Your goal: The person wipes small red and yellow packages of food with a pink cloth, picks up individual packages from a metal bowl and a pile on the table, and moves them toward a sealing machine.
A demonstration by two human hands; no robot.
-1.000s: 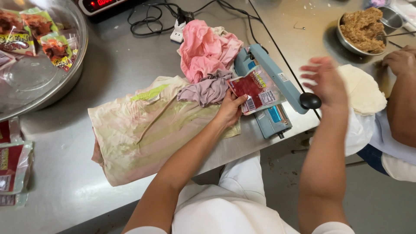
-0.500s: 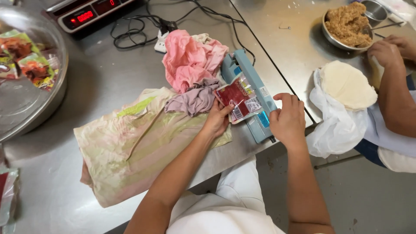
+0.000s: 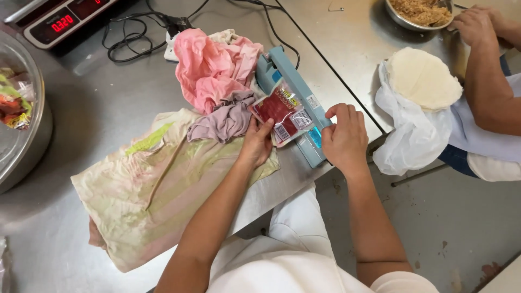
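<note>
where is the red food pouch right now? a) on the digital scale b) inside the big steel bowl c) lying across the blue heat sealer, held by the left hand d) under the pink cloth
c: the red plastic food pouch lies across the blue bar-shaped heat sealer, the left hand touching its near edge, while the right hand rests on the sealer's front end.

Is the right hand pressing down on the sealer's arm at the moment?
Yes, the right hand rests on the sealer arm, over the pouch.
</note>
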